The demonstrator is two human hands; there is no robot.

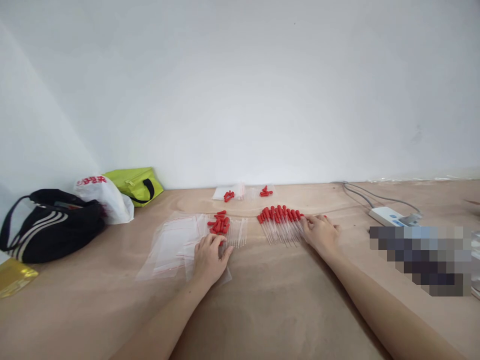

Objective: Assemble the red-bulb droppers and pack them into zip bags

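Brown tabletop (262, 310): clear bags (170, 245), red bulbs (218, 224), red-topped droppers (280, 225), power strip (386, 216).

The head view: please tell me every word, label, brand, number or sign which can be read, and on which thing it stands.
White plastic bag: red characters, too small and creased to quote surely.
Black bag: pale stripes, no readable word.
Power strip: blue marks, too small to read.
Pixelated patch: nothing readable.
I can quote no text with certainty.

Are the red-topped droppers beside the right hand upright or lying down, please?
Lying down: the droppers rest side by side on the table, red ends toward the wall.
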